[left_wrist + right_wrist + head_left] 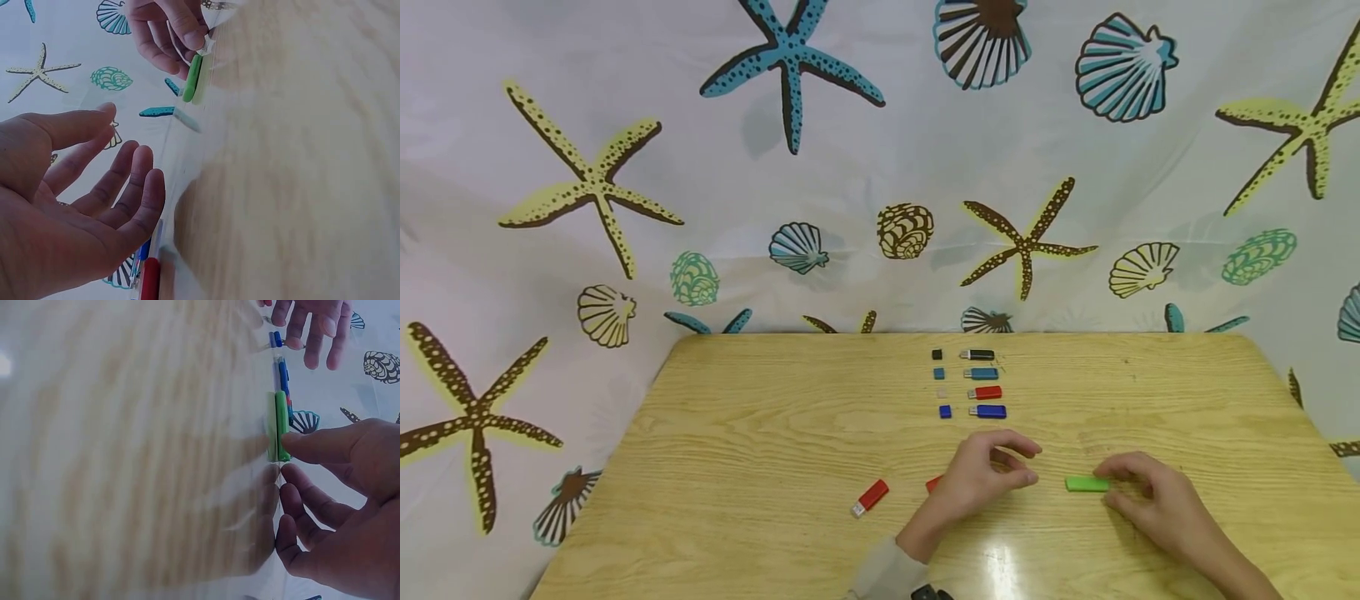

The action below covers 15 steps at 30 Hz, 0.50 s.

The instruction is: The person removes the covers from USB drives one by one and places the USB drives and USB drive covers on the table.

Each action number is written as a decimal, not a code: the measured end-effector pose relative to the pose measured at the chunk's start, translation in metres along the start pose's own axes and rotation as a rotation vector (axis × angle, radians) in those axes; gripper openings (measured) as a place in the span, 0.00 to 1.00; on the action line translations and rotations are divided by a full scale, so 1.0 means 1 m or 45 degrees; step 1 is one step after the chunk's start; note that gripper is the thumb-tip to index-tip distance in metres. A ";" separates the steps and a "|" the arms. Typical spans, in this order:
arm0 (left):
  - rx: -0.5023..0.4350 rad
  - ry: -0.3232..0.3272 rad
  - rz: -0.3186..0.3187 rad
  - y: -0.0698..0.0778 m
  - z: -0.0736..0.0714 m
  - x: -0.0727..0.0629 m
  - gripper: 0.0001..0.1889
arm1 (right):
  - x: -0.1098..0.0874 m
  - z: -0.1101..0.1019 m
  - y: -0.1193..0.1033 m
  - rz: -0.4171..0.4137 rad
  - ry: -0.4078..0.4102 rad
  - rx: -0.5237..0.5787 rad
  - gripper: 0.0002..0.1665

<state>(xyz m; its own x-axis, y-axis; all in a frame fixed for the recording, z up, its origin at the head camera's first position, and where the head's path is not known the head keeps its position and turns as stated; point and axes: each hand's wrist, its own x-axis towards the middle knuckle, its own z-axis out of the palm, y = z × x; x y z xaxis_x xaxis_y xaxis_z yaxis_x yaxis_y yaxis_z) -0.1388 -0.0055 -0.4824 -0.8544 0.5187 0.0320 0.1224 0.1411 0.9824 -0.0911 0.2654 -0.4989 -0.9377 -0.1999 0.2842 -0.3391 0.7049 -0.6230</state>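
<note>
A green USB stick [1081, 484] lies on the table. My right hand [1157, 504] has thumb and index finger around its right end. In the right wrist view the thumb touches the green stick [281, 419], while the other fingers are bent lower in the picture. Left of it, my left hand [981, 475] hovers with curved, parted fingers and nothing between them. A red item [933, 483] shows partly from behind the left hand; most of it is hidden. Farther left lies a red USB stick [871, 497] with its metal plug bare.
Toward the back edge, USB sticks lie in a column: black [977, 355], light blue [981, 373], red [985, 392] and blue [988, 412]. Small caps, such as a blue cap [945, 412], lie to their left. A patterned cloth [850, 183] hangs behind the wooden table [760, 433].
</note>
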 end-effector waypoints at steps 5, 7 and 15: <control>0.011 0.008 -0.014 -0.001 0.008 0.004 0.13 | 0.001 -0.001 0.002 -0.014 -0.030 0.041 0.21; 0.013 0.009 -0.025 -0.001 0.011 0.005 0.12 | 0.002 0.000 0.001 -0.010 -0.053 0.043 0.20; 0.039 0.011 -0.049 -0.001 0.027 0.012 0.12 | 0.003 -0.002 0.001 -0.063 -0.084 0.048 0.19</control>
<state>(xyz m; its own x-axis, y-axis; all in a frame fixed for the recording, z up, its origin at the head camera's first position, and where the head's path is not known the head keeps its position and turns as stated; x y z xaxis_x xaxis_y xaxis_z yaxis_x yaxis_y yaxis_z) -0.1354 0.0236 -0.4880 -0.8630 0.5053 -0.0042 0.1043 0.1864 0.9769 -0.0942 0.2663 -0.4973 -0.9223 -0.2790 0.2674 -0.3865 0.6675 -0.6365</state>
